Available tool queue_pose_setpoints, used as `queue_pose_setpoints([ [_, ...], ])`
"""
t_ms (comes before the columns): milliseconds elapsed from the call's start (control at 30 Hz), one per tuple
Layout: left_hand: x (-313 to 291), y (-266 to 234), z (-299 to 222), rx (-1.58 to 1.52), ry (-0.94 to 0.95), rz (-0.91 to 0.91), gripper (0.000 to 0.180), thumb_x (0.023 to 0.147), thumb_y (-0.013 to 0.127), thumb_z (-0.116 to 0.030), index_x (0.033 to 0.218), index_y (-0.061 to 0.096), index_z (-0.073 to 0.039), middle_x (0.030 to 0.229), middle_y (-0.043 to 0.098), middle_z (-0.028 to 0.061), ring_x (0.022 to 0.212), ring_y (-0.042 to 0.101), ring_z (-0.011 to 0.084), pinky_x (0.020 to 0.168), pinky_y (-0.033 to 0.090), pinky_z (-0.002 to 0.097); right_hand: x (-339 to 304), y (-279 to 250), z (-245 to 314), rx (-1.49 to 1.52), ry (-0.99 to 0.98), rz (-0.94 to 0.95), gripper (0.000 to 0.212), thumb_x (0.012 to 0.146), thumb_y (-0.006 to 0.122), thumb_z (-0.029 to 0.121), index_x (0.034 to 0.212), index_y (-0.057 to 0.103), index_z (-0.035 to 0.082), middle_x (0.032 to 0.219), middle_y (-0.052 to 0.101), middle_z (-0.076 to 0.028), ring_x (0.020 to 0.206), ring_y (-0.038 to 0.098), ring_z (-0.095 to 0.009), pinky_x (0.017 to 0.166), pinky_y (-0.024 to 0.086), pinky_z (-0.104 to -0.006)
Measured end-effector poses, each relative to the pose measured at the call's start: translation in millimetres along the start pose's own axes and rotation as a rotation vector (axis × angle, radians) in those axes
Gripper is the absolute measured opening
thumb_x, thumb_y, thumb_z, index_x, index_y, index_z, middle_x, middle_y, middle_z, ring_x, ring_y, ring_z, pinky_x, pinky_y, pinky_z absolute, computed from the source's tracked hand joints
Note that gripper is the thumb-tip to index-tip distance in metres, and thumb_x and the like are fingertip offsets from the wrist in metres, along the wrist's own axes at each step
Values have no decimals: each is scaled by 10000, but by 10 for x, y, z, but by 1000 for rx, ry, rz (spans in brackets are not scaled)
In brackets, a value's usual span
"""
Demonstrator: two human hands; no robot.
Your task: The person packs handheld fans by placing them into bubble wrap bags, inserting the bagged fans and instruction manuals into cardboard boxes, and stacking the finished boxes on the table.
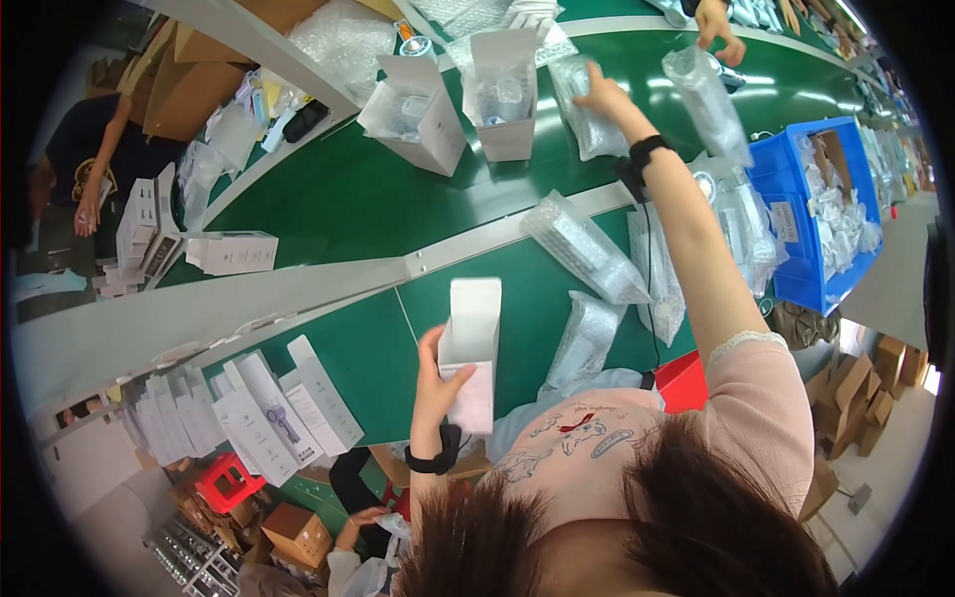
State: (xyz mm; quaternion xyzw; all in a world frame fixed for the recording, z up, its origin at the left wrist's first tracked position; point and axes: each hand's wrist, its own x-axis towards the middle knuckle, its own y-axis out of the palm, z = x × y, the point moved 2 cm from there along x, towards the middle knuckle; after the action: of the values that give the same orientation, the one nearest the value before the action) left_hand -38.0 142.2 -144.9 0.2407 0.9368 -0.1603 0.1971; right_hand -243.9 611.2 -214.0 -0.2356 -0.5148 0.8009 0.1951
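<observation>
My left hand is wrapped round a tall white carton, with the thumb across its near face. The carton's top flap stands up over the open mouth. Stretched far forward, my right hand lies over a bubble-wrapped package on the green conveyor belt. Its thumb and forefinger are spread apart at the wrap, and the other fingers are partly hidden. Left of this package are an open white box and another open white box, both with clear plastic-wrapped contents.
Nearer bubble-wrapped packages lie by my right arm. A blue bin with crumpled white material stands at right. White printed cartons line the bench at left. Another person's hand is above a wrapped package. A metal rail crosses between bench and belt.
</observation>
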Motion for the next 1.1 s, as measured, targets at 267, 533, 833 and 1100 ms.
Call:
queue_pose_setpoints([
  [267,411,432,-854,481,586,-171,689,607,758,-129,1175,379,-37,1216,399,148,1120,411,319,949,332,377,-768,-574,179,1092,-375,-25,684,709,621,213,1302,289,139,1078,515,-144,942,538,-298,831,448,-390],
  [533,543,1058,-777,184,631,-353,637,579,792,-124,1031,352,-36,1213,388,213,1062,430,333,920,337,384,-2518,-855,720,1881,-80,-266,518,723,589,115,1180,349,76,1072,439,-72,969,473,-202,843,421,-322],
  [833,455,1172,-615,-212,495,-496,749,575,814,-94,1066,250,-48,1090,398,153,1036,423,261,864,380,370,-3257,-644,745,510,-784,-602,466,650,621,113,1102,510,97,1144,409,-142,1127,379,-326,941,318,-409],
  [1100,76,820,-12,87,686,-513,716,611,787,-81,1082,249,-47,1098,333,112,1033,412,248,869,383,363,-3338,-692,-1665,539,39,-884,314,743,542,17,1057,541,38,1029,531,-150,999,482,-289,849,394,-365],
])
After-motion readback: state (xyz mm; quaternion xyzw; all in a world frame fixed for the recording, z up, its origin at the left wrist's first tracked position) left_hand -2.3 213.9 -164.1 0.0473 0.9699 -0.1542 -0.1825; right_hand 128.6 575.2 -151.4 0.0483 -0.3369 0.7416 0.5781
